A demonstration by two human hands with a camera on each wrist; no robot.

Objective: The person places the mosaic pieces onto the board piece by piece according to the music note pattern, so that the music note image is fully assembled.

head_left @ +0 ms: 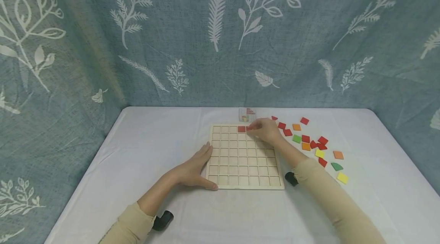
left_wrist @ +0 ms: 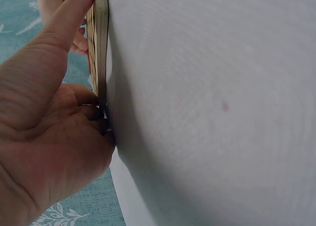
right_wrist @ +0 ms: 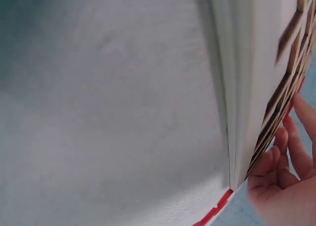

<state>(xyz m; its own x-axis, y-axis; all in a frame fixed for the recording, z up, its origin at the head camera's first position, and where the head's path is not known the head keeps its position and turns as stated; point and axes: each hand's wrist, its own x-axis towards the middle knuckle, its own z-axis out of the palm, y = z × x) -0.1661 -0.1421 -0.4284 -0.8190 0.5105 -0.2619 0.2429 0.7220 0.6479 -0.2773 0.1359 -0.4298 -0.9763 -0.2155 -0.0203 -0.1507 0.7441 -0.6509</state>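
Note:
A pale wooden grid board (head_left: pixel 237 160) lies flat on the white table. My left hand (head_left: pixel 194 169) rests against its left side, fingers spread along the edge and thumb stretched to the near left corner. In the left wrist view the left palm (left_wrist: pixel 54 142) faces the board's side edge (left_wrist: pixel 101 48). At the far edge, my right hand (head_left: pixel 266 131) pinches a red square tile (head_left: pixel 249 128) low over a top-row cell. Just left of it, another red tile (head_left: pixel 241 129) sits in its cell. The right wrist view shows the right hand's fingers (right_wrist: pixel 266 161) close along the grid.
Behind the board stands a small clear plastic box (head_left: pixel 244 115) with something small inside. Several loose tiles lie to the right, among them red (head_left: pixel 304 120), orange (head_left: pixel 338 155), yellow (head_left: pixel 342 178) and green (head_left: pixel 337 166) ones. A patterned blue curtain (head_left: pixel 192 83) hangs beyond the table.

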